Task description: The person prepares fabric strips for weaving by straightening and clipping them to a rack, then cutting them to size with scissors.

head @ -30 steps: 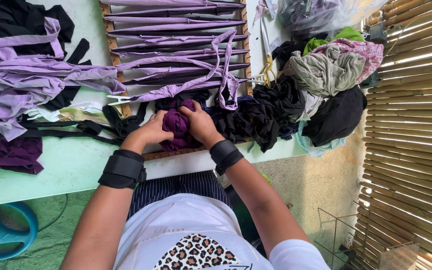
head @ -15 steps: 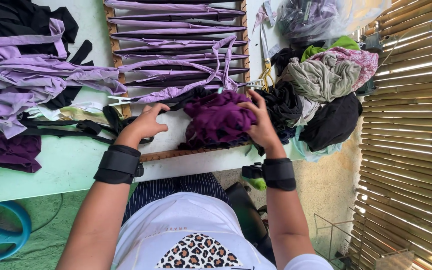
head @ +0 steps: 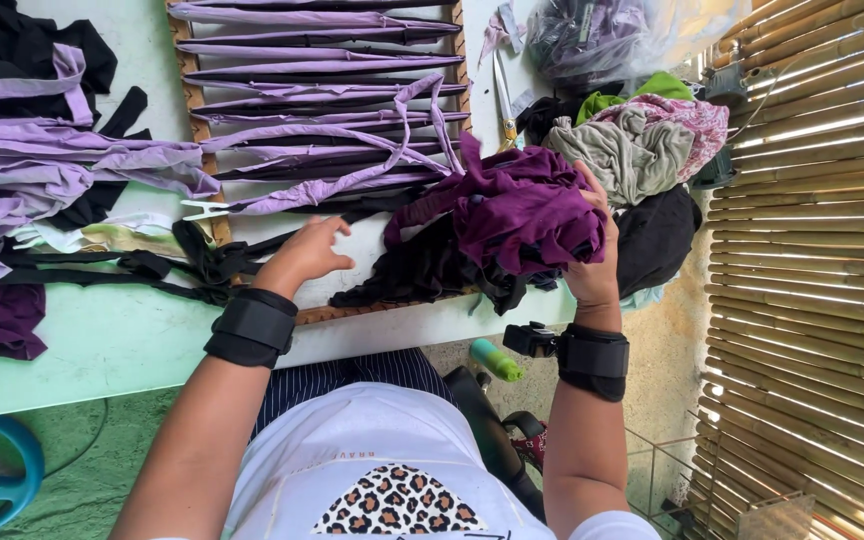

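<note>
Up and to the right goes the crumpled dark purple fabric bundle (head: 527,215) — half a second ago it sat lower over the black cloth, and now the right hand (head: 592,265) has it lifted clear, above the counter's right end. Right grip is clamped on that bundle from the far side, fingers buried in the folds, a long purple tail trailing back towards the board.

And the left hand (head: 307,255) has slid off the pile; it lies flat on the pale counter (head: 132,335), fingers spread and apart, holding nothing, just beside the knotted black strips (head: 187,265).

How far along, by my reading? A good deal is done: light purple fabric strips (head: 322,70) lie stretched row upon row across the brown wooden-edged board (head: 192,100), and more lilac strips are heaped at the far left (head: 42,175). What's left looks plentiful too: the tangled black cloth pile (head: 422,270) under the bundle, a mound of grey, pink and green garments (head: 642,145) behind it, a clear bag of more cloth (head: 592,35) at the top. Silver scissors (head: 504,95) wait by the board's edge, untouched. So, mid-job — one piece in hand, plenty more waiting.
</note>
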